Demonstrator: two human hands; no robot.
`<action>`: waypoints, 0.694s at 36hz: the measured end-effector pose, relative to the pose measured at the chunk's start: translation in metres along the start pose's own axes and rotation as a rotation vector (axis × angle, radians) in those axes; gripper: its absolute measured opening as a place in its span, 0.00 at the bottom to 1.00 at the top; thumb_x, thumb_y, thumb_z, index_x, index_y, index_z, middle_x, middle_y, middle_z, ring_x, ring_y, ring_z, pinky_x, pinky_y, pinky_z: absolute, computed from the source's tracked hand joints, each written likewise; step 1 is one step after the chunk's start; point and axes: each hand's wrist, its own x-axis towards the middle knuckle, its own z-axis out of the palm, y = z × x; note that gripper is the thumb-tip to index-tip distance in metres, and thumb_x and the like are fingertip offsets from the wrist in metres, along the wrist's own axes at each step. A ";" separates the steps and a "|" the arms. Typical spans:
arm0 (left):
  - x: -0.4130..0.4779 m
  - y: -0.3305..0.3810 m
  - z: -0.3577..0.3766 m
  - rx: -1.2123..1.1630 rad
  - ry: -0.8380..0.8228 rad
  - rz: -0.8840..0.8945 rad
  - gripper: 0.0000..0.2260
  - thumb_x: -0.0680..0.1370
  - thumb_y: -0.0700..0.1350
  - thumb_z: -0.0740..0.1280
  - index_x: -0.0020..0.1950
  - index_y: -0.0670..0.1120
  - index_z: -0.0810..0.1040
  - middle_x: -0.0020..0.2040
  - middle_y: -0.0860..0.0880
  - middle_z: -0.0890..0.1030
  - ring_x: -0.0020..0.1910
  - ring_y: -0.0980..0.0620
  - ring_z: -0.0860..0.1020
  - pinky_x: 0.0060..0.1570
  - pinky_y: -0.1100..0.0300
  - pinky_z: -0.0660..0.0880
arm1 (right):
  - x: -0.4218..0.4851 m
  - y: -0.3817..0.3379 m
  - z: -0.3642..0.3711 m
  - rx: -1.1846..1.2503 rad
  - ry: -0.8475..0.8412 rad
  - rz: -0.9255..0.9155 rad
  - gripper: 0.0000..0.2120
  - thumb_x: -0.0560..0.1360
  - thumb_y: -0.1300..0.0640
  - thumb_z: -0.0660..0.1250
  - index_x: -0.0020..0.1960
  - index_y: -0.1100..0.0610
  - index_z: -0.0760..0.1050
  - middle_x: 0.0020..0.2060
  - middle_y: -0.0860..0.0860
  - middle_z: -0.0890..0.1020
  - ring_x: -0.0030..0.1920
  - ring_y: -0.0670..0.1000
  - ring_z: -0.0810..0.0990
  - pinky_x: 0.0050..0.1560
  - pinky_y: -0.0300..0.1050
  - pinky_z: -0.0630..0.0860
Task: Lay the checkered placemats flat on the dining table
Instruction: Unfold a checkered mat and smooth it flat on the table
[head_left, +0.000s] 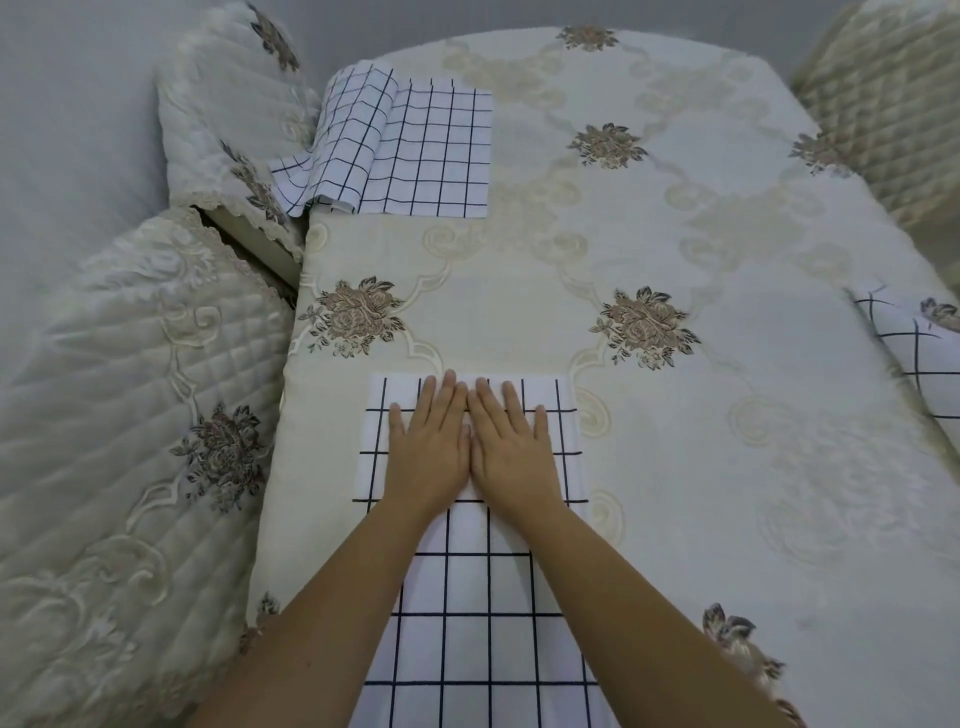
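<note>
Head view, looking steeply down, close over table (675, 260).

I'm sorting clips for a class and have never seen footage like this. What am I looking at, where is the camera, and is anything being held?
There is no machine here: a person wears a wide-angle camera on the head, so this one picture looks forward and down along both forearms. The left hand and right hand lie side by side, fingers straight, pressing flat on the near placemat, white cloth with dark grid lines. Nothing is gripped. That mat lies on a dining table covered in cream floral cloth. A second placemat sits far left, its left part curled over. A third placemat shows partly at the right edge. On the left are quilted chair covers.
</note>
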 end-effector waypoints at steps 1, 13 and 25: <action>0.000 -0.001 -0.001 -0.002 0.000 -0.006 0.23 0.82 0.50 0.46 0.77 0.51 0.45 0.78 0.53 0.42 0.77 0.53 0.40 0.72 0.44 0.42 | 0.001 0.003 -0.001 -0.006 -0.002 0.001 0.24 0.82 0.50 0.44 0.76 0.48 0.42 0.76 0.44 0.43 0.76 0.50 0.38 0.73 0.54 0.35; -0.002 -0.056 -0.022 -0.045 0.022 -0.186 0.26 0.82 0.51 0.50 0.77 0.47 0.45 0.78 0.50 0.43 0.77 0.51 0.42 0.73 0.44 0.44 | -0.006 0.068 -0.027 -0.075 0.049 0.237 0.26 0.81 0.48 0.46 0.77 0.49 0.43 0.76 0.43 0.43 0.77 0.50 0.41 0.74 0.57 0.44; -0.033 -0.029 -0.028 -0.105 0.102 -0.326 0.29 0.81 0.49 0.54 0.76 0.39 0.46 0.77 0.39 0.44 0.76 0.41 0.42 0.72 0.41 0.43 | -0.022 0.061 -0.036 0.035 0.128 0.353 0.25 0.81 0.53 0.48 0.77 0.54 0.48 0.77 0.47 0.50 0.77 0.54 0.43 0.73 0.60 0.40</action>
